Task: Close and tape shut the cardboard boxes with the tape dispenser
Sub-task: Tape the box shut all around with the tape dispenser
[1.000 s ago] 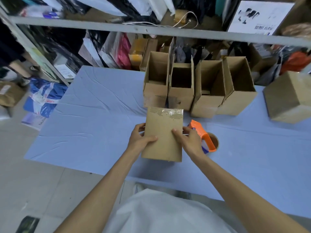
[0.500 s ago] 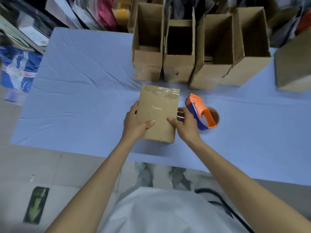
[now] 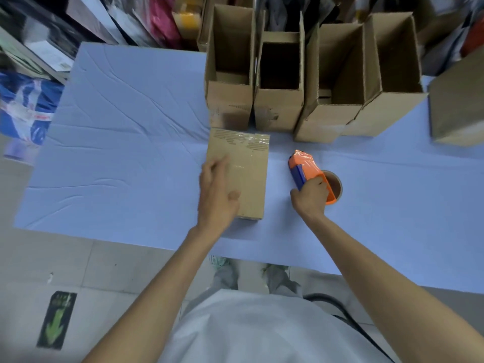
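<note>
Curled round the handle of the tape dispenser, the right hand has it firmly in its fingers, low over the blue table. Just to the left of that grip lies a closed box, flat on its side, with shiny clear tape across its far end and what looks like a strip down the middle. The left hand is spread, fingers fairly straight, over the box's near left corner (it is blurred, so I cannot say whether it presses down or hovers just above).

By my reckoning this one box is shut and at least partly sealed; its near end may want tape yet. Beyond the grip, four open boxes stand in a row, flaps up and untaped, so most of the job remains. Another box sits far right, seemingly closed.
</note>
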